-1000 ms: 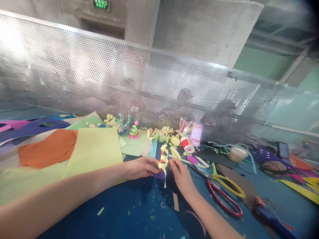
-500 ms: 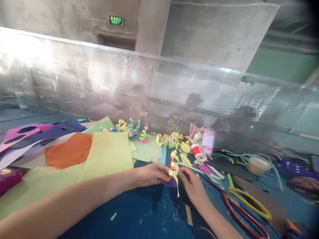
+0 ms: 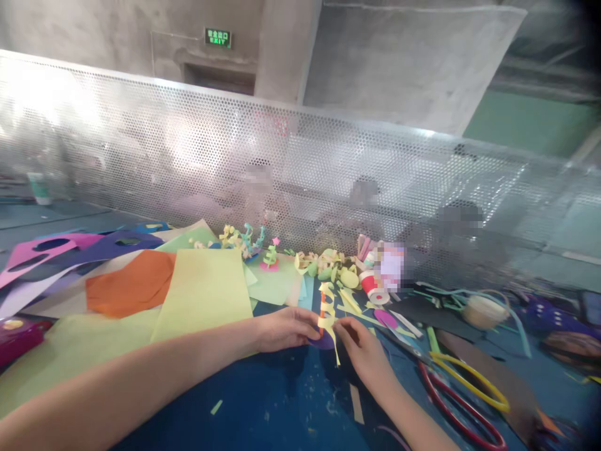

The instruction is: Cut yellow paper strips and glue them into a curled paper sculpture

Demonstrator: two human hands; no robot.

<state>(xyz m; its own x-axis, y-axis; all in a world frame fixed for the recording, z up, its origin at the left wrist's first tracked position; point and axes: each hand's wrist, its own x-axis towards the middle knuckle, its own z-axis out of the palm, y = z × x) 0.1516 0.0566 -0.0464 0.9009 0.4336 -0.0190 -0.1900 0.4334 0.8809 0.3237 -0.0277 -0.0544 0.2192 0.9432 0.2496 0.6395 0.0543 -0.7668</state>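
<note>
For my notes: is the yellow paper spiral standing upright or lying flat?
Upright: the yellow paper spiral rises from a purple disc, held between left hand and right hand.

On my blue table (image 3: 263,407) many paper sheets lie to the left: a light green sheet (image 3: 201,294), an orange sheet (image 3: 131,282) and purple sheets with cut holes (image 3: 94,247). Small curled paper figures (image 3: 244,241) stand near the perforated metal screen (image 3: 188,156). To the right I see a red and white roll (image 3: 370,287), scissors with red and yellow handles (image 3: 462,391) and a small beige cup (image 3: 479,311). A green exit sign (image 3: 218,38) hangs on the concrete wall.
</note>
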